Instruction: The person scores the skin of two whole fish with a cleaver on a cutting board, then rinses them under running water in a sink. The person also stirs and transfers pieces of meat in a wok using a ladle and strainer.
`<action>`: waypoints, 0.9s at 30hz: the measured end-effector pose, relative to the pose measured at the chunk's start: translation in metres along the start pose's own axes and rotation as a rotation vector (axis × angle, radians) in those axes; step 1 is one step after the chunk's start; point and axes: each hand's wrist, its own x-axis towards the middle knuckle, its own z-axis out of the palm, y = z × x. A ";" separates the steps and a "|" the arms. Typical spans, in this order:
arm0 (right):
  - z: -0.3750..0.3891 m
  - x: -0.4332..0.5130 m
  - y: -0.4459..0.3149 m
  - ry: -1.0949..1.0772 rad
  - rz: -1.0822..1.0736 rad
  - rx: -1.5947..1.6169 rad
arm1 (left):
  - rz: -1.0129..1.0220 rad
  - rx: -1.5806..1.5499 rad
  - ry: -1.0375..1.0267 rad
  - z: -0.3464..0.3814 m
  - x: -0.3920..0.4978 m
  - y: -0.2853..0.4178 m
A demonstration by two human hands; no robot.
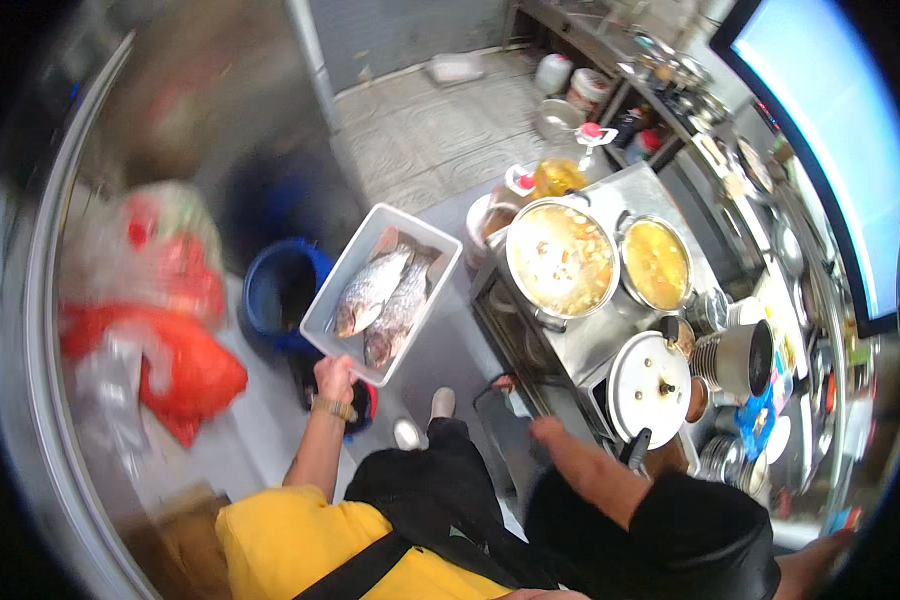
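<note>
My left hand (336, 381), with a wristwatch on the wrist, grips the near corner of a white rectangular plastic tub (439, 306). Inside lie a silvery whole fish (375, 289) and a darker whole fish (405, 311), side by side. The tub is held above the floor, beside a blue bucket (251, 300). My right hand is out of view; only a strip of skin shows at the bottom edge. To the right, a co-worker's blurred bare hand (547, 431), reaching from a black sleeve, is near the steel stove.
The steel stove (570, 345) carries a large pot of soup (562, 256), a smaller pot of yellow broth (656, 262) and a lidded pressure cooker (649, 386). Red and clear plastic bags (195, 367) lie at left. A monitor (825, 135) hangs at upper right.
</note>
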 end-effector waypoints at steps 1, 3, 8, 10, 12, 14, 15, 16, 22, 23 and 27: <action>0.028 -0.014 -0.022 0.175 0.145 0.137 | -0.003 0.003 -0.027 0.016 0.011 0.014; 0.059 -0.072 -0.035 0.220 -0.119 0.122 | -0.002 0.026 -0.056 0.056 0.037 0.039; -0.009 -0.215 -0.045 -0.247 0.252 0.825 | -0.104 -0.006 -0.193 0.153 0.105 0.090; -0.088 -0.203 -0.039 -0.074 0.319 1.143 | -0.111 0.017 -0.169 0.195 0.136 0.108; -0.171 -0.176 -0.041 0.129 0.228 1.408 | -0.105 0.070 -0.214 0.231 0.168 0.129; -0.247 -0.154 -0.051 0.296 0.028 1.611 | -0.075 0.062 -0.202 0.258 0.194 0.140; -0.284 -0.146 -0.056 0.372 -0.099 1.679 | -0.094 0.092 -0.202 0.273 0.209 0.146; -0.319 -0.140 -0.062 0.443 -0.223 1.727 | -0.096 0.105 -0.216 0.285 0.227 0.155; -0.529 -0.101 -0.064 0.594 -0.173 1.913 | -0.088 0.128 -0.260 0.381 0.339 0.210; -0.559 -0.089 -0.061 0.647 -0.155 1.921 | -0.088 0.134 -0.237 0.402 0.357 0.218; -0.655 -0.019 -0.058 0.706 0.279 2.068 | -0.083 0.176 -0.201 0.492 0.438 0.250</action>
